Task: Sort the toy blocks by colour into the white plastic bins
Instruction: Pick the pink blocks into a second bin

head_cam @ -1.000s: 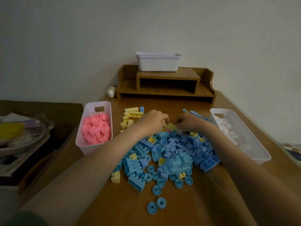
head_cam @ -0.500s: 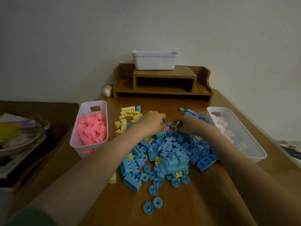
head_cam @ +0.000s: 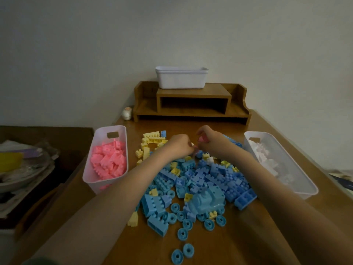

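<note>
A small pink plastic block, judged light, rigid and best pinched at its sides, is gripped by the right hand; the left hand cannot be read.

- A home, by its look: a room corner with a plain pale wall.
- A brown wooden desk strewn with pastel plastic toy blocks, flanked by white plastic bins.
- A small brown wooden desktop shelf, with a little white rounded figurine beside it.
- At the left, a dark side surface heaped with household clutter: papers and a clear plastic dish.
</note>
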